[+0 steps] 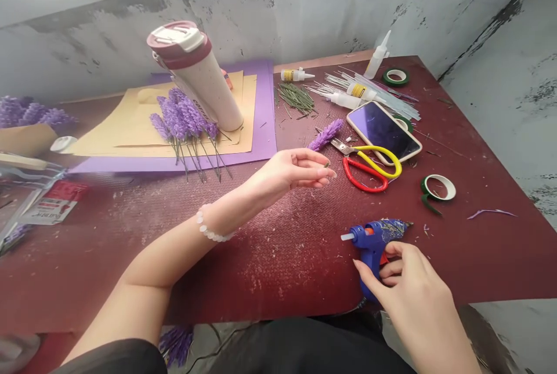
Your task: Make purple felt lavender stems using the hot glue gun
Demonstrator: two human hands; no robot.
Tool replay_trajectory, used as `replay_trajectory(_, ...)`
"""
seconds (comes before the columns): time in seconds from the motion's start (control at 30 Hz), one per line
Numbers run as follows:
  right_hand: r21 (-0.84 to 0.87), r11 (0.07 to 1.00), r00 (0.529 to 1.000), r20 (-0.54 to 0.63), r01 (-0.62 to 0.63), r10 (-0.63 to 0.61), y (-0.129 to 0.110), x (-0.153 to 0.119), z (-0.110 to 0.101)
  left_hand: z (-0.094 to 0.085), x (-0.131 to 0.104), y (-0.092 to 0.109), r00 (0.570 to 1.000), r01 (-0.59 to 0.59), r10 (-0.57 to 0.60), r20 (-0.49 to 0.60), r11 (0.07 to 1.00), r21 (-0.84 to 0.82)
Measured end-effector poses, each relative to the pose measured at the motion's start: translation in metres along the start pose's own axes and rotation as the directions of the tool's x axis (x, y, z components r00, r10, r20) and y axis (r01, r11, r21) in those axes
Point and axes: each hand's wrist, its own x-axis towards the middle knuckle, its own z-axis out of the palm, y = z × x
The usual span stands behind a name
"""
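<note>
Blue glue gun (375,238) lay near the front edge of the surface (278,258) | barrel (391,230) crosswise, nozzle (408,224) rightward | right grip (418,287), nearer, curved around handle (371,259), closure unclear | left grip (296,172) pinched small green piece (327,165)

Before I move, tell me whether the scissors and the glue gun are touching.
Apart: the head view shows a strip of tabletop between the scissors and the glue gun.
</note>
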Motion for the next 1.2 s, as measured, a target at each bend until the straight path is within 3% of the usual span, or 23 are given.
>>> replay_trajectory(0.13, 0.173, 0.951, 0.966, 0.084, -0.255, 0.243, -0.006, -0.001, -0.005, 0.007, -0.013, 0.002, 0.983, 0.141, -0.131, 0.132, 0.988, -0.069)
replay_trajectory(0.27, 0.44, 0.779, 0.895, 0.19, -0.446, 0.405, -0.001, -0.01, -0.001, 0.01, -0.023, 0.002, 0.968, 0.147, -0.127, 0.216, 0.986, -0.08)
replay_trajectory(0.4, 0.749, 0.465, 0.867, 0.301, -0.472, 0.397, -0.001, -0.018, 0.011, 0.015, -0.031, 0.001, 0.979, 0.06, -0.063, 0.194, 0.998, 0.025)
replay_trajectory(0.53, 0.865, 0.137, 0.817, 0.388, -0.482, 0.428, -0.017, -0.01, 0.016, 0.019, -0.037, 0.0, 0.981, 0.018, -0.03, 0.192, 0.998, 0.062)
replay_trajectory(0.63, 0.88, 0.007, 0.781, 0.419, -0.476, 0.462, -0.029, 0.004, 0.015, 0.022, -0.039, 0.001, 0.979, 0.016, -0.025, 0.203, 0.999, 0.044)
replay_trajectory(0.7, 0.894, -0.048, 0.783, 0.414, -0.445, 0.464, -0.035, 0.013, 0.015, 0.024, -0.039, 0.002, 0.979, 0.009, -0.019, 0.201, 0.999, 0.051)
replay_trajectory(0.8, 0.923, -0.049, 0.837, 0.369, -0.383, 0.404, -0.042, 0.022, 0.018, 0.026, -0.04, 0.003, 0.981, -0.01, -0.008, 0.195, 0.996, 0.093)
replay_trajectory(0.93, 0.959, 0.122, 0.944, 0.221, -0.256, 0.246, -0.049, 0.031, 0.022, 0.028, -0.041, 0.002, 0.979, -0.005, -0.027, 0.2, 0.987, 0.159)
replay_trajectory(1.03, 0.938, 0.173, 0.945, 0.27, -0.302, 0.186, -0.052, 0.038, 0.025, 0.029, -0.041, -0.002, 0.975, 0.005, -0.056, 0.216, 0.974, 0.227)
replay_trajectory(1.2, 0.917, 0.162, 0.91, 0.313, -0.363, 0.271, -0.055, 0.044, 0.028, 0.027, -0.039, -0.01, 0.979, -0.016, -0.049, 0.199, 0.949, 0.316)
